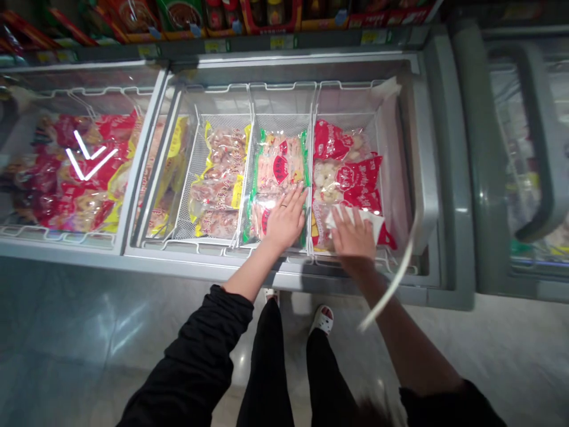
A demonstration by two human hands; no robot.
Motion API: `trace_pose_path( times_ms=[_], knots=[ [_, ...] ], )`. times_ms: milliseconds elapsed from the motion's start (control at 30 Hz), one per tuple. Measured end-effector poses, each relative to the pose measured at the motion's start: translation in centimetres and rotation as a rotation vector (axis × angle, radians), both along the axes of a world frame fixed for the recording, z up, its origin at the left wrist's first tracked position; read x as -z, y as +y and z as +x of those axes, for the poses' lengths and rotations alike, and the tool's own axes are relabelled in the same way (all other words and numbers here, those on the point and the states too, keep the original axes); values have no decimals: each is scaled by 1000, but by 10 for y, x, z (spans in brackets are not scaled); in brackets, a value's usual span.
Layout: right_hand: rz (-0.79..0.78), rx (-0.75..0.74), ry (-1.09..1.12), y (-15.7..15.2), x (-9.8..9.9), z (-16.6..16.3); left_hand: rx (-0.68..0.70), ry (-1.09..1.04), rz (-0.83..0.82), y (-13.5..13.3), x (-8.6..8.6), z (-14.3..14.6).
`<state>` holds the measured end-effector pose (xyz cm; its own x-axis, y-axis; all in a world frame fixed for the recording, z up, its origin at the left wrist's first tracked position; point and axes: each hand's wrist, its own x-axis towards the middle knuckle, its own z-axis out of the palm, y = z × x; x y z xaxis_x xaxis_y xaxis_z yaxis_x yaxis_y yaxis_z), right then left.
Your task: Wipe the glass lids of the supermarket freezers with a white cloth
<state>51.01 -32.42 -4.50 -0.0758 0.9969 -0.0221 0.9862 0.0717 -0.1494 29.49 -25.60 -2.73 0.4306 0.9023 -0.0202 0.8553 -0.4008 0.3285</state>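
Note:
My left hand [284,219] lies flat on the green-edged clear bags of pale food [280,159] in the freezer's middle section, with a ring on one finger. Its fingers are stretched out and it grips nothing. Under my right hand [353,240], a folded white cloth or tissue [379,224] is held against the nearest bags on the right, the fingers spread over it. Behind that hand lie red-and-clear bags of pale pieces [355,179]. Part of the cloth and the bag beneath are hidden by the hand.
White wire dividers [315,118] separate the sections. Yellow-edged bags [224,178] fill the left one. A sliding glass lid [153,148] covers more bags [84,178]. A pale curved strip [391,284] crosses before my right forearm. Shelved packages and jars [275,12] stand behind.

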Motion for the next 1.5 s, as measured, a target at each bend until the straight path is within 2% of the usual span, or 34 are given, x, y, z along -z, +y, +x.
trace_pose_path(
  times_ms=[100, 200, 300, 367, 467, 567, 667, 767, 833, 900, 967, 1000, 1100, 1167, 1300, 1400, 1500],
  knots=[
    [-6, -167, 32, 0, -4, -12, -216, -17, 10, -14, -3, 31],
    [8, -224, 48, 32, -13, 8, -308, -12, 14, -20, -1, 56],
    [27, -102, 34, 52, -17, 39, -353, 6, 15, -19, 3, 69],
    [35, 2, 19, 44, -14, 49, -368, 12, 31, -18, 5, 72],
    [20, 105, 4, 13, -9, 41, -378, 12, 47, -19, 6, 74],
    [-11, 85, 22, 0, -7, 22, -386, 16, 54, -20, 6, 74],
    [-8, -79, 64, 25, -13, 19, -378, -22, 78, -19, 9, 73],
    [-32, -255, 113, 65, -21, 37, -351, -75, 110, -17, 12, 71],
    [-31, -227, 136, 79, -23, 54, -353, -93, 125, -17, 13, 70],
    [10, -95, 149, 73, -21, 65, -362, -98, 130, -18, 13, 70],
    [60, 31, 154, 50, -16, 66, -361, -91, 125, -18, 13, 70],
    [71, 56, 157, 35, -12, 62, -357, -84, 122, -18, 12, 71],
    [19, 7, 155, 3, -7, 45, -351, -70, 124, -18, 10, 72],
    [-13, -79, 155, 2, -9, 38, -358, -57, 118, -17, 10, 72],
    [-18, -261, 187, 38, -19, 46, -362, -36, 92, -14, 13, 71],
    [7, -148, 212, 49, -21, 63, -363, -29, 88, -12, 16, 70],
    [43, -17, 227, 23, -16, 70, -360, -35, 87, -13, 18, 68]
  ],
)
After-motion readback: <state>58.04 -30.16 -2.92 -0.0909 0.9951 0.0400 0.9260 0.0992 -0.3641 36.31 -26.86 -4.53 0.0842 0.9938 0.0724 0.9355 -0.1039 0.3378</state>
